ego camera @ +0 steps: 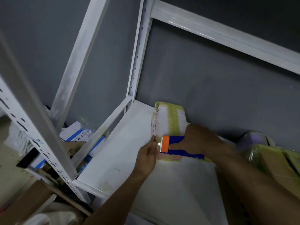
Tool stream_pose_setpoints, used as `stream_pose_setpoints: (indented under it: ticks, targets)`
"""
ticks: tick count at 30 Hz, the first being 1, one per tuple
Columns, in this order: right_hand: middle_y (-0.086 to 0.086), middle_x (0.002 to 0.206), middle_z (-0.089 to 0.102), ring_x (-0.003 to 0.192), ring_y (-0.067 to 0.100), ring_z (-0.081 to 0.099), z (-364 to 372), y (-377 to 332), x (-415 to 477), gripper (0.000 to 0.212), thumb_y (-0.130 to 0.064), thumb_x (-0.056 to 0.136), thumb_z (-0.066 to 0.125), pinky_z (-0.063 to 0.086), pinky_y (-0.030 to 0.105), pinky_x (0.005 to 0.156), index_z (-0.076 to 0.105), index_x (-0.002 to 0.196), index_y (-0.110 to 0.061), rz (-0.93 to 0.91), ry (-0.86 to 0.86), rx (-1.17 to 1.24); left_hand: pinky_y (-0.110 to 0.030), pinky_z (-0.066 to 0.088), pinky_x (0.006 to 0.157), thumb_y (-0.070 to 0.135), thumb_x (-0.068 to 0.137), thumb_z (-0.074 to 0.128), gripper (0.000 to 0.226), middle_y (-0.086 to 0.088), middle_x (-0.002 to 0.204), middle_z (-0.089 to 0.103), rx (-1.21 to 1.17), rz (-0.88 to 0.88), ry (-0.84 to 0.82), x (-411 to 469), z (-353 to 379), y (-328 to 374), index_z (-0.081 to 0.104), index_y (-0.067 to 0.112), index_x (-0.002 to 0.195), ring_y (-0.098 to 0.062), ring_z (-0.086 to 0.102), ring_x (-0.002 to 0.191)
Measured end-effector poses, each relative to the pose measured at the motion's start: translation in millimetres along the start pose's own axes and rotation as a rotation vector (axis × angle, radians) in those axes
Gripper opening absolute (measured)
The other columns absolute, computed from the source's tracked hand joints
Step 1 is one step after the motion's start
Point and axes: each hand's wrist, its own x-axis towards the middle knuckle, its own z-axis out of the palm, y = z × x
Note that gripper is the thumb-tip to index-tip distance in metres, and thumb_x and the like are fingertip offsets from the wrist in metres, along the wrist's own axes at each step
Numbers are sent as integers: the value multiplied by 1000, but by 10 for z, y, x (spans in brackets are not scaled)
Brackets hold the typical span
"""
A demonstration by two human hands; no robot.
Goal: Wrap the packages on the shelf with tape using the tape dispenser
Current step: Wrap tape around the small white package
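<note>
Right grip (199,140) is clamped round the blue plastic handle of the blue-and-orange tape dispenser (172,144), whose toothed orange head rests on the near end of the white flat package banded with yellowish tape (168,119). That package lies along the back edge of the white metal shelf (123,153), towards its back-left corner. Left grip (146,154) reaches in with its fingers straight and together, their tips at the short strip of clear tape (158,144) by the package's left edge. Whether it pinches the strip or only presses it, I cannot tell.

The likeliest trouble is that strip. It is slack and short, so it may fold and stick to itself or to the fingers. The teeth sit just beside the left fingertips, so a sharp pull could nick them. The shelf looks smooth, so I judge the package could slide if the left grip lets go.

By count: one dispenser, two grips, one package in hand. At the shelf's right edge lie two more bundles, a brown cardboard parcel under yellowish film (276,161) and a rounded purplish wrapped bundle (256,138), both partly cut off.
</note>
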Motion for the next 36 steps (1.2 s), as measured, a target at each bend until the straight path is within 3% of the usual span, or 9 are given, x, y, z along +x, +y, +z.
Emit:
stream_pose_setpoints:
  ticks: [5,8,11,14,17,21,27,31,36]
  targets:
    - [-3,101,65,88,18,65,22,73,11,90,-98,55,65,60,38,82,56,105,-24,9,-31,46,-12,53,77,29,111,27,38,8,124,65,-62,-68,-132,36,16,-120,44,24,144,4,65,109]
    - [-3,108,66,93,19,66,31,88,27,94,-97,56,65,61,39,85,55,115,-25,2,-23,59,-25,56,89,28,106,36,44,4,142,54,-80,35,-130,-2,-59,-194,38,22,149,-7,55,131]
    - [-3,107,67,93,19,66,47,106,48,92,-97,57,65,61,39,85,56,115,-26,-6,-23,67,-27,53,97,30,106,40,51,14,153,43,4,125,-148,-59,-86,-289,30,28,156,-10,43,142]
    - [-6,97,65,86,15,65,52,134,57,85,-99,55,63,59,35,79,55,101,-28,-13,-29,64,-27,51,103,31,107,40,51,14,152,46,132,188,-201,-42,-112,-320,28,30,157,-10,46,140]
    - [-9,87,60,79,13,63,58,151,52,80,-101,52,61,57,32,72,47,84,-30,-12,-24,42,-32,49,108,28,103,53,46,10,146,56,157,210,-168,60,-236,-295,45,29,149,-7,53,134]
    - [-7,92,64,83,15,66,103,185,45,83,-102,54,59,60,35,78,53,93,-28,-23,-3,42,-41,49,109,26,88,72,43,14,132,66,203,249,-234,251,-450,-148,67,21,130,-9,62,125]
    - [-13,80,59,75,10,63,107,266,-39,82,-102,55,58,48,25,61,56,92,-29,-12,5,87,-35,32,121,37,88,72,64,12,159,40,584,573,-417,547,-511,59,49,27,147,-12,30,151]
    - [-13,79,57,75,9,63,143,273,-115,83,-102,57,57,47,25,60,57,94,-28,0,27,82,-44,47,111,45,86,73,61,8,150,53,665,674,-368,638,-545,62,61,18,139,-9,44,143]
    - [-12,80,60,73,7,61,107,336,-218,78,-102,56,58,43,23,57,58,87,-30,-17,40,141,-38,51,107,55,87,71,60,8,145,57,721,772,-328,645,-602,35,64,18,134,-6,50,136]
